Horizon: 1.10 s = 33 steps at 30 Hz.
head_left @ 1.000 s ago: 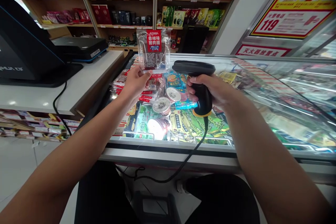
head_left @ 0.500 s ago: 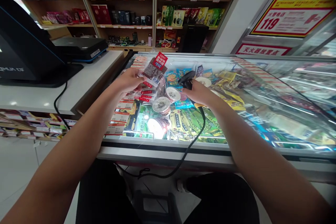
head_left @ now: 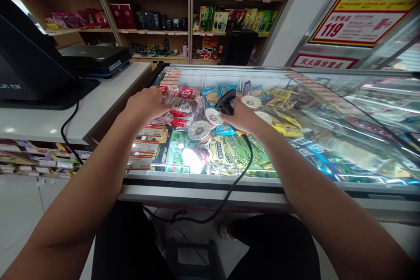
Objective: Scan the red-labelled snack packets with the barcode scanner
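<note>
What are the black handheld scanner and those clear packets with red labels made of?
Black handheld scanner: probably hard, satin-finished plastic, judging by its smooth, moulded shape and faint sheen. Clear packets with red labels: likely glossy plastic film, as they look see-through and crinkled, with bright reflections.

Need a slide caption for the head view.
Left hand at red-labelled packets, right hand gripping a black scanner over a display case.
</note>
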Tool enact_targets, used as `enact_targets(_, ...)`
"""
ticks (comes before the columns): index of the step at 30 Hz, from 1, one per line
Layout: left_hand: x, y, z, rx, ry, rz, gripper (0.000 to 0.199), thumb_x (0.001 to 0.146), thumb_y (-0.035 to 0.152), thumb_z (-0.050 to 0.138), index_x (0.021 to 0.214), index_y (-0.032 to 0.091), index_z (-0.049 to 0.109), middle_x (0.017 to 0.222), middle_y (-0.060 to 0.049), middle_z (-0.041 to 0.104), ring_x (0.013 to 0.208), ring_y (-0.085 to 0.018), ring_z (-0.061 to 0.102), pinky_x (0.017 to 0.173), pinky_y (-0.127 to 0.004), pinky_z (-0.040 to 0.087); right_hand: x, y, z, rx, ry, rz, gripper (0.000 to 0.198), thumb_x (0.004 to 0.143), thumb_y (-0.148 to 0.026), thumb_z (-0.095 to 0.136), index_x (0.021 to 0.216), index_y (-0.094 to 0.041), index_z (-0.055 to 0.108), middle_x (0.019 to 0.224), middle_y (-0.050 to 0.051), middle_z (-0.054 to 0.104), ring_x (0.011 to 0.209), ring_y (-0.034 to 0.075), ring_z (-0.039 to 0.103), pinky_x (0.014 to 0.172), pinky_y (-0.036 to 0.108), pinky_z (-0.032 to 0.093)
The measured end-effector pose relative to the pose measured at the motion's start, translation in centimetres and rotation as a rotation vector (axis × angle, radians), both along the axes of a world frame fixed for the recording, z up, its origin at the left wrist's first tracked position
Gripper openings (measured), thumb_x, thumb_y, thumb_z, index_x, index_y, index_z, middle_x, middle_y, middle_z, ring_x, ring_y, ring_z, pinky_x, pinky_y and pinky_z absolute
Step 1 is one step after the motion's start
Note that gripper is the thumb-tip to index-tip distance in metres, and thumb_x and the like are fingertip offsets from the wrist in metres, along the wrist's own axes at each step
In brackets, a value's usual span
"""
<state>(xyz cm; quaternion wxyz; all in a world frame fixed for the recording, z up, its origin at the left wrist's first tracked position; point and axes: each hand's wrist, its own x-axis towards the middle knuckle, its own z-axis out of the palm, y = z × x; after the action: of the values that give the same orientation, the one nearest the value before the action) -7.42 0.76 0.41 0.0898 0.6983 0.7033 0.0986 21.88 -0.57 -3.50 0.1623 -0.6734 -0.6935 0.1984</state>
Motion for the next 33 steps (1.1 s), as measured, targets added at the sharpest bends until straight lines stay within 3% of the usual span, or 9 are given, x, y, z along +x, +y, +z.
enact_targets(3, 0.4, -0.7, -0.3, 0.147, 0.102, 0.027, 0.040, 0.074, 0.059, 0.075, 0.082, 0.021, 0.068, 0.082, -0.015, 0.064, 0.092, -0.037, 0.066, 0.076, -0.042, 0.047, 0.3, 0.2, -0.1, 0.001, -0.007, -0.006, 0.078, 0.092, -0.047, 0.066, 0.154, -0.010, 0.036, 0.133, 0.027, 0.063, 0.113, 0.041, 0.066, 0.086, 0.046, 0.055)
enact_targets(6, 1.5, -1.3, -0.3, 0.347, -0.139, -0.049, 0.039, 0.079, 0.046, 0.075, 0.110, 0.021, 0.070, 0.083, -0.013, 0.064, 0.089, -0.032, 0.063, 0.074, -0.037, 0.045, 0.7, -0.1, 0.4, 0.188, 0.001, -0.052, 0.088, 0.092, -0.047, 0.064, 0.163, -0.011, 0.027, 0.139, 0.028, 0.055, 0.124, 0.043, 0.059, 0.095, 0.049, 0.051)
enact_targets(10, 4.0, -2.8, 0.4, 0.471, -0.788, -0.250, 0.073, 0.081, 0.030, 0.073, 0.150, 0.029, 0.048, 0.092, -0.007, 0.069, 0.077, -0.018, 0.059, 0.066, -0.026, 0.044, 0.9, -1.6, 2.7, 0.477, 0.358, 0.075, 0.088, 0.096, -0.035, 0.054, 0.170, -0.032, 0.006, 0.112, 0.011, 0.068, 0.086, 0.025, 0.063, 0.076, 0.037, 0.052)
enact_targets(14, 5.8, -4.5, 1.0, 0.482, -0.996, -0.308, 0.092, 0.081, 0.026, 0.073, 0.162, 0.035, 0.030, 0.120, -0.011, 0.067, 0.077, -0.015, 0.059, 0.062, -0.024, 0.045, 0.4, -2.3, 4.3, 0.501, 0.579, 0.124, 0.108, 0.087, -0.034, 0.065, 0.168, -0.042, -0.005, 0.115, 0.007, 0.069, 0.063, 0.021, 0.047, 0.058, 0.033, 0.045)
enact_targets(17, 6.1, -4.7, 0.6, 0.423, -1.019, -0.348, 0.096, 0.081, 0.023, 0.073, 0.163, 0.037, 0.027, 0.121, -0.011, 0.066, 0.075, -0.014, 0.058, 0.060, -0.023, 0.043, -0.5, -2.1, 4.1, 0.368, 0.612, 0.187, 0.110, 0.082, -0.031, 0.068, 0.167, -0.045, 0.000, 0.114, 0.004, 0.070, 0.060, 0.019, 0.045, 0.056, 0.032, 0.044)
enact_targets(20, 6.1, -4.1, -0.1, 0.292, -1.076, -0.400, 0.099, 0.082, 0.017, 0.072, 0.166, 0.032, 0.023, 0.094, -0.004, 0.065, 0.071, -0.012, 0.058, 0.059, -0.021, 0.042, -1.6, -2.3, 3.1, 0.284, 0.674, 0.213, 0.099, 0.085, -0.032, 0.065, 0.167, -0.042, 0.012, 0.092, 0.000, 0.068, 0.058, 0.016, 0.044, 0.057, 0.030, 0.043)
enact_targets(27, 6.6, -3.8, -0.9, 0.157, -1.183, -0.333, 0.099, 0.078, 0.014, 0.077, 0.163, 0.034, 0.030, 0.063, 0.005, 0.054, 0.063, -0.015, 0.057, 0.057, -0.022, 0.043, -2.5, -3.2, 2.0, 0.236, 0.734, 0.286, 0.080, 0.085, -0.034, 0.065, 0.159, -0.034, 0.036, 0.064, -0.007, 0.041, 0.056, 0.016, 0.037, 0.058, 0.030, 0.041)
enact_targets(30, 6.5, -3.3, -1.2, 0.196, -1.210, -0.364, 0.080, 0.080, 0.021, 0.079, 0.152, 0.034, 0.047, 0.068, 0.003, 0.057, 0.059, -0.013, 0.055, 0.056, -0.024, 0.042, -2.4, -2.8, 2.2, 0.219, 0.809, 0.272, 0.065, 0.082, -0.037, 0.069, 0.144, -0.035, 0.049, 0.064, -0.007, 0.039, 0.055, 0.016, 0.035, 0.058, 0.030, 0.038)
enact_targets(33, 5.7, -2.7, -0.9, 0.174, -1.278, -0.349, 0.029, 0.090, 0.045, 0.069, 0.111, 0.025, 0.069, 0.068, 0.001, 0.054, 0.053, -0.010, 0.050, 0.052, -0.025, 0.039, -1.3, -2.4, 3.0, 0.126, 0.995, 0.230, 0.034, 0.083, -0.057, 0.065, 0.103, -0.031, 0.060, 0.058, -0.007, 0.029, 0.052, 0.014, 0.026, 0.055, 0.030, 0.034)
